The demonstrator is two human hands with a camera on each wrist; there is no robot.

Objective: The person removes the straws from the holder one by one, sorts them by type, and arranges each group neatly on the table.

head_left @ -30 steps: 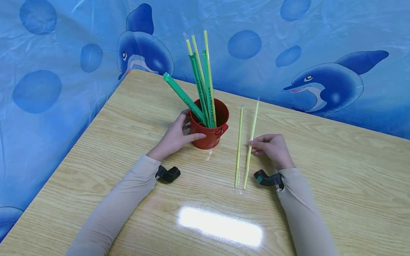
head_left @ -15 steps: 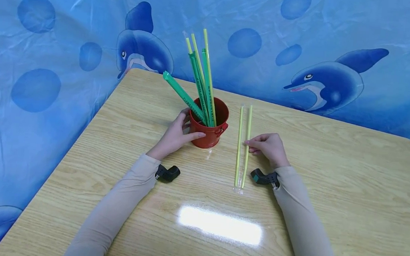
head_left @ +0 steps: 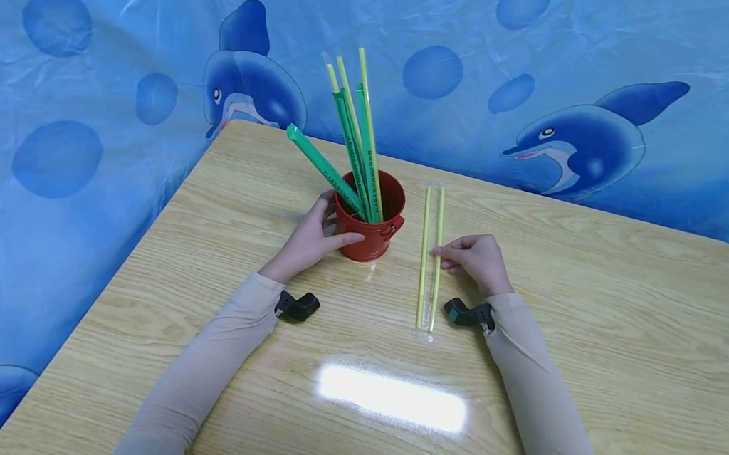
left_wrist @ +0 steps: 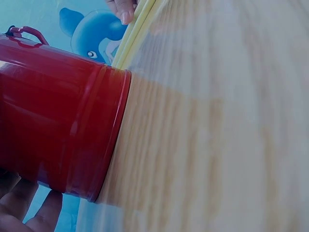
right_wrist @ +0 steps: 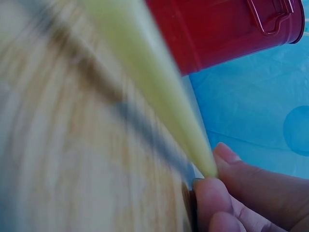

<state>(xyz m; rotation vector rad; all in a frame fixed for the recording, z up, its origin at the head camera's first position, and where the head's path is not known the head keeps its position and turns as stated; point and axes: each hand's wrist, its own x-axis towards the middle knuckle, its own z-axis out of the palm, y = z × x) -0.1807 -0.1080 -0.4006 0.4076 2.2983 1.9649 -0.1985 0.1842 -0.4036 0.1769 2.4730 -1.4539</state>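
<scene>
A small red metal bucket [head_left: 368, 243] stands upright on the table, with green-wrapped straws [head_left: 324, 166] and yellow straws [head_left: 361, 77] leaning out of it. My left hand [head_left: 309, 243] holds the bucket from its left side, thumb across the front and fingers round the back. To the bucket's right, my right hand [head_left: 474, 259] pinches a yellow straw [head_left: 434, 290] in clear wrapping between thumb and fingertips. Close beside it, on the left, lies another yellow straw [head_left: 421, 289], roughly parallel. In the right wrist view the pinched straw [right_wrist: 159, 87] runs from the fingertips up past the camera.
The wood-grain table [head_left: 588, 331] carries a bright light reflection [head_left: 392, 399] near its front. Behind it and along the left hangs a blue sheet [head_left: 368, 13] printed with dolphins. A black camera mount sits on each wrist.
My right hand has moved left with its yellow straw, which now lies closer and more parallel to the other one. The left hand stays on the bucket.
</scene>
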